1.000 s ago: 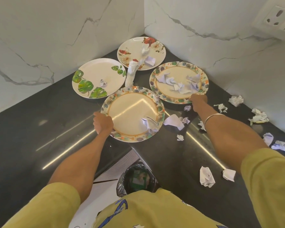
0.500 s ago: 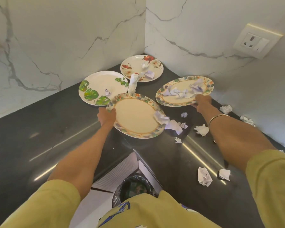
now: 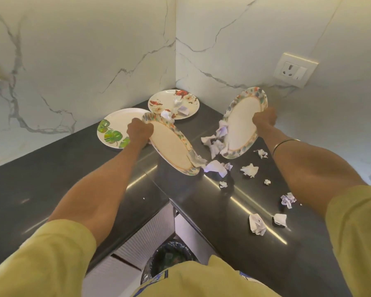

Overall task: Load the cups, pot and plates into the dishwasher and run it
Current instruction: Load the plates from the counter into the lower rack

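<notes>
Glossy black stone counter (image 3: 73, 181), veined marble walls (image 3: 84, 50), crumpled paper scraps (image 3: 257, 224).

Black counter (image 3: 51, 185) — plates (image 3: 174, 101) (paper scraps (image 3: 257, 224))

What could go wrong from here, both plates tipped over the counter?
1. Paper wads are sliding off the right hand's plate onto the counter, not into the bin below; likely extra cleanup.
2. Each hand grips only a rim; the left hand's steeply tilted plate might slip.
3. The two low plate edges sit close and could knock together.
</notes>
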Demonstrator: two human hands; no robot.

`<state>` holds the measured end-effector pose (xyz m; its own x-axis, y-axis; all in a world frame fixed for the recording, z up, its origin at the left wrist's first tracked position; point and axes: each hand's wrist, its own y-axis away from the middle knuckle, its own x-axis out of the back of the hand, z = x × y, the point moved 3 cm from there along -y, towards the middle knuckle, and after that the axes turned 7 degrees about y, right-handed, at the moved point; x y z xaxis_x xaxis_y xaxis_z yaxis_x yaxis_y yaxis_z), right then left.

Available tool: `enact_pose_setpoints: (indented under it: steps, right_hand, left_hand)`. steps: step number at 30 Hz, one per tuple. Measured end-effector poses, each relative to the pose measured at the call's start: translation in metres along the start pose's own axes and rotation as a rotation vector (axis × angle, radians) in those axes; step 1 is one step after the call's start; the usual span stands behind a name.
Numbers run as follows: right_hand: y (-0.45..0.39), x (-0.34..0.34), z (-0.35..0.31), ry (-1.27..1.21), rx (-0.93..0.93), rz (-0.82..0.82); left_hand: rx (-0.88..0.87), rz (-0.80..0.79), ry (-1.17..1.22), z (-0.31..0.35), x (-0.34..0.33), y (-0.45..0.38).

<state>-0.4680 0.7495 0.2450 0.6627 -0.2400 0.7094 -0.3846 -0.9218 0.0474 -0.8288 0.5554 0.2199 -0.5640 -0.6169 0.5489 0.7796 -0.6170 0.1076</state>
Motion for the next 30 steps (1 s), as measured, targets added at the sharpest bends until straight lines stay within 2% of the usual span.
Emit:
enact_pose_setpoints:
  steps: [5,11,14,19,25,30]
  right_hand:
    - [0.019,0.025,-0.007,0.120,0.137,0.031]
    - [0.052,0.042,-0.005,0.204,0.214,0.087]
    - [0.068,0.053,-0.004,0.240,0.280,0.115]
    - [0.091,0.079,0.002,0.268,0.322,0.192]
    - [0.127,0.113,0.018,0.213,0.282,0.315]
    - [0.160,0.144,0.043,0.195,0.208,0.382]
  left_hand:
    - [-0.187,-0.024,-0.176,0.043,-0.002,0.018]
    - [-0.503,-0.073,-0.426,0.077,-0.008,0.043]
    - [-0.661,-0.052,-0.504,0.088,-0.010,0.055]
    - [-0.828,0.006,-0.577,0.098,-0.006,0.073]
    - [-0.933,0.050,-0.454,0.104,0.009,0.091]
    - [-0.874,0.011,-0.275,0.109,0.014,0.108]
